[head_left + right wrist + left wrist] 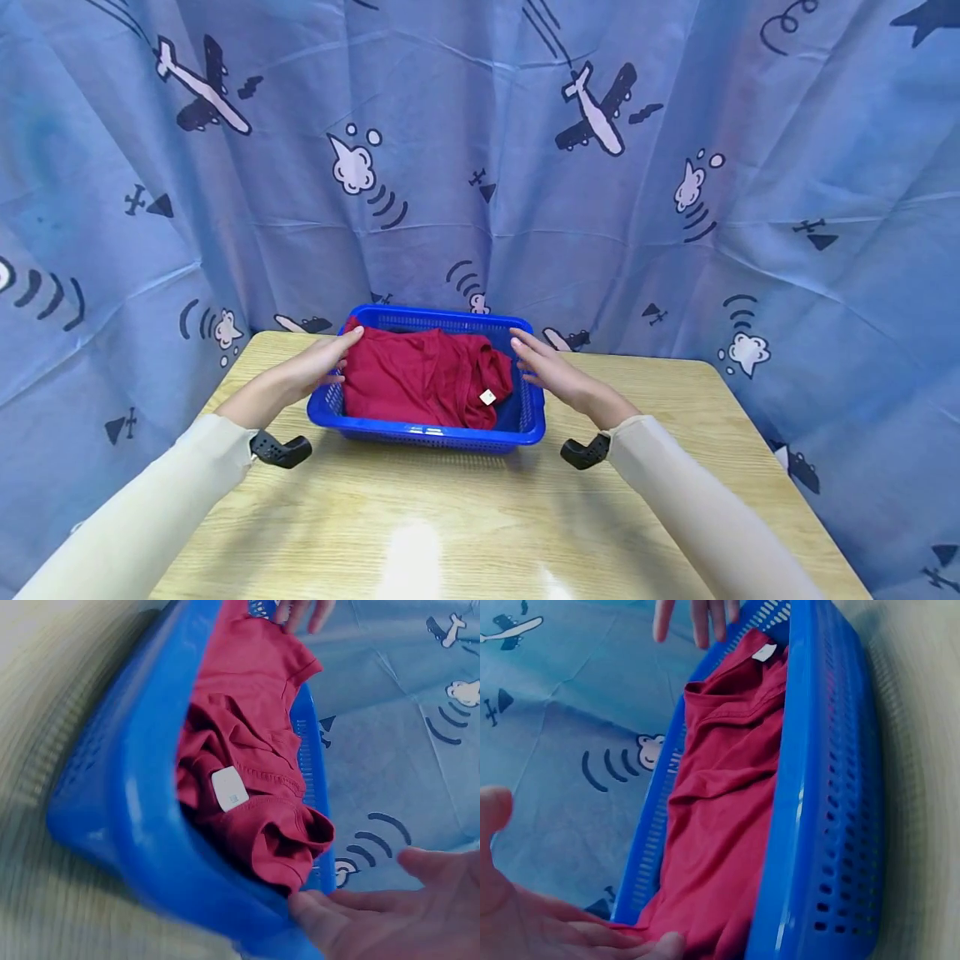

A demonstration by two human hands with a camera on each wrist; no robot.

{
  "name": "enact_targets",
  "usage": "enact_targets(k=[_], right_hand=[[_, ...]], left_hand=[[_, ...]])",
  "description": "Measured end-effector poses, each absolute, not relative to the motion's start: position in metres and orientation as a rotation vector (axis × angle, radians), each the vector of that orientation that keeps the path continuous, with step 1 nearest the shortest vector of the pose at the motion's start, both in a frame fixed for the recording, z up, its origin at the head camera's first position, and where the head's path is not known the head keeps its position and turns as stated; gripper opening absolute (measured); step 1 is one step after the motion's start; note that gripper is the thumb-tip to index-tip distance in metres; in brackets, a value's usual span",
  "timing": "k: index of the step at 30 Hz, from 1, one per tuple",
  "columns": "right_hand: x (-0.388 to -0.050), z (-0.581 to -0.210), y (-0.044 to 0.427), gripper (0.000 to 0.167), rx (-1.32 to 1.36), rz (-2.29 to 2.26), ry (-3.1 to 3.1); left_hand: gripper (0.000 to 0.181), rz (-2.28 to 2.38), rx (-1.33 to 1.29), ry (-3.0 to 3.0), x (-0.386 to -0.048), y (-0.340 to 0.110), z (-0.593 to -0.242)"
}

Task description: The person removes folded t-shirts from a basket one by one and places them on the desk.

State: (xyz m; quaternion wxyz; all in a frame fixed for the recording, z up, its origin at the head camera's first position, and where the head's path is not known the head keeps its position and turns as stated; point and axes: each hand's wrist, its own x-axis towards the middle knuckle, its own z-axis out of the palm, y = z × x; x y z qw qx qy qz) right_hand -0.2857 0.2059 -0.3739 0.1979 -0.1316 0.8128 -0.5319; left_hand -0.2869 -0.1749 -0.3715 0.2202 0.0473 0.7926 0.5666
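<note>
Label (pixel 228 786) on red garment (pixel 412 375) shows illegible print.

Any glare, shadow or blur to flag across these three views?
Head view: white glare on the near part of the table, soft shadows beside the left sleeve and right sleeve; left wrist view: bluish cast, table blurred at right; right wrist view: table blurred at left, near rim of the basket soft, tag clearer but its print unreadable.

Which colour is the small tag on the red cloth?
White; the tag shows best in the right wrist view.
</note>
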Motion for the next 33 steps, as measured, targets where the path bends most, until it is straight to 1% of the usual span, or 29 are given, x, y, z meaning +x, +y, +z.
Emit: enact_targets(k=[6, 9, 14, 19, 22, 24, 29, 33], right_hand=[[-0.295, -0.378, 0.191, 0.07, -0.173, -1.542, 2.073], [-0.298, -0.378, 0.185, 0.071, -0.09, -1.56, 2.047], [-0.302, -0.378, 0.179, 0.071, -0.002, -1.593, 2.036], [-0.306, -0.382, 0.177, 0.069, 0.02, -1.638, 2.013], [-0.309, -0.384, 0.174, 0.068, 0.037, -1.679, 1.995], [-0.309, -0.384, 0.172, 0.07, 0.059, -1.685, 2.004], [-0.307, -0.38, 0.168, 0.082, 0.094, -1.607, 2.102], [-0.305, -0.375, 0.164, 0.079, 0.04, -1.467, 2.249]], left_hand=[[0.073, 1.574, 0.004, 2.116, -0.28, -0.171, -0.379], [0.068, 1.544, -0.026, 2.128, -0.274, -0.168, -0.379], [0.067, 1.509, -0.045, 2.116, -0.267, -0.168, -0.376], [0.069, 1.505, -0.095, 2.084, -0.266, -0.167, -0.378], [0.069, 1.579, -0.162, 2.049, -0.269, -0.163, -0.382], [0.071, 1.652, -0.211, 2.026, -0.269, -0.16, -0.384], [0.072, 1.841, -0.276, 1.973, -0.27, -0.149, -0.385], [0.072, 1.852, -0.278, 1.974, -0.275, -0.147, -0.385]])
